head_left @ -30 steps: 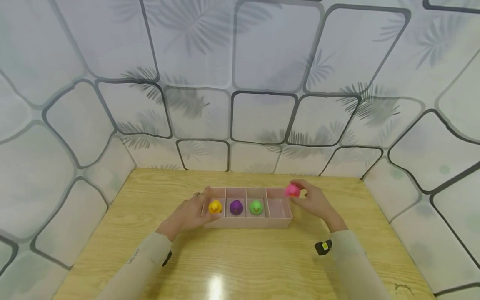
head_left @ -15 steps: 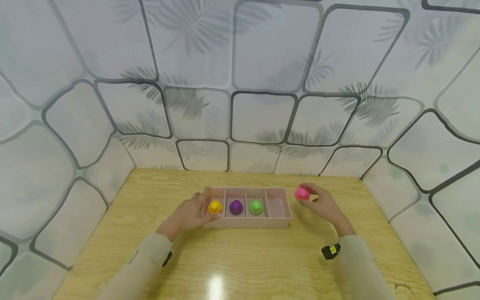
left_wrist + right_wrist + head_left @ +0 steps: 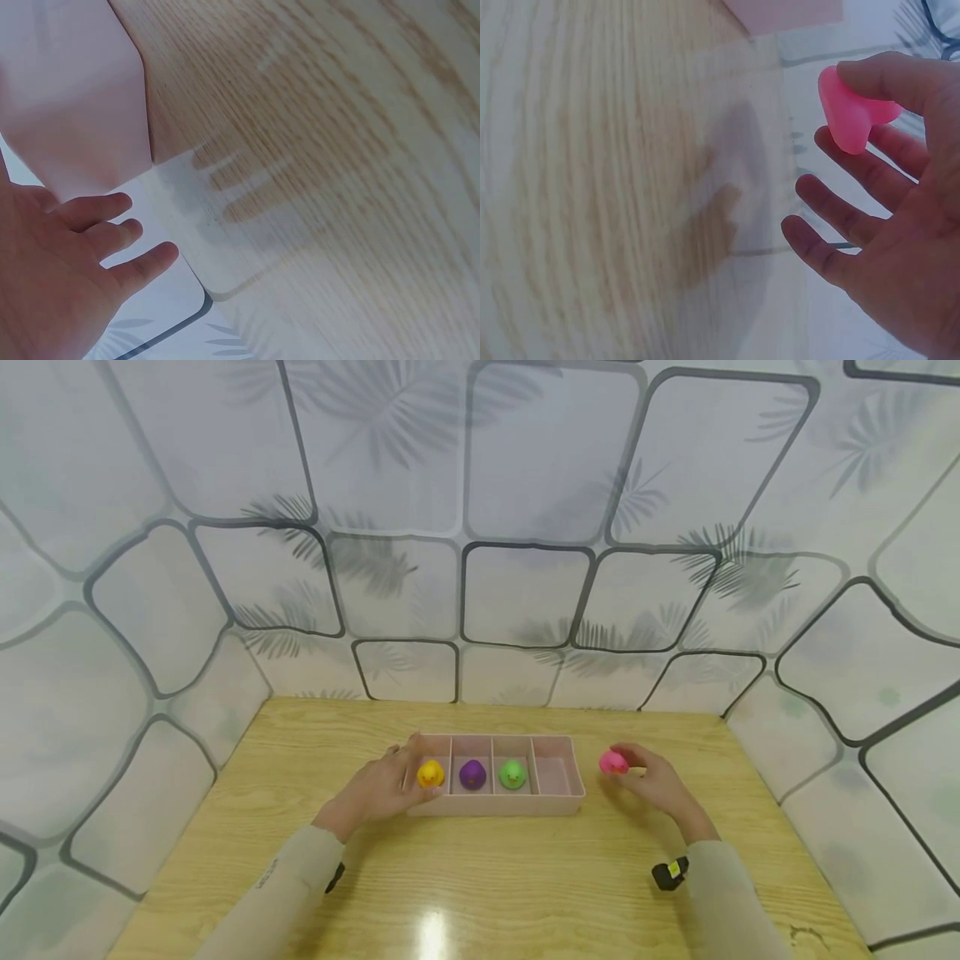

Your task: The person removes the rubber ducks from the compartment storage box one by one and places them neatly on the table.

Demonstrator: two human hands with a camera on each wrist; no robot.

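Observation:
A pale pink divided box [image 3: 493,807] stands on the table, its compartments in one row. From the left they hold a yellow rubber duck [image 3: 431,773], a purple rubber duck [image 3: 472,774] and a green rubber duck [image 3: 512,774]; the rightmost compartment is bare. My left hand [image 3: 381,785] grips the box's left end, thumb along the front and fingers toward the back. To the right of the box, my right hand [image 3: 660,783] pinches a pink rubber duck [image 3: 613,762] between thumb and fingers. In the right wrist view this pink duck [image 3: 847,112] hangs above the table, other fingers spread.
The wooden table [image 3: 480,877] reaches back to a patterned wall covering [image 3: 525,593], which also runs down both sides. A black wrist device [image 3: 670,873] sits at the right cuff.
My right hand has carried the pink duck rightward, from over the box's right end to beside it, and slightly lower. My left hand, the box and the other ducks have stayed in place.

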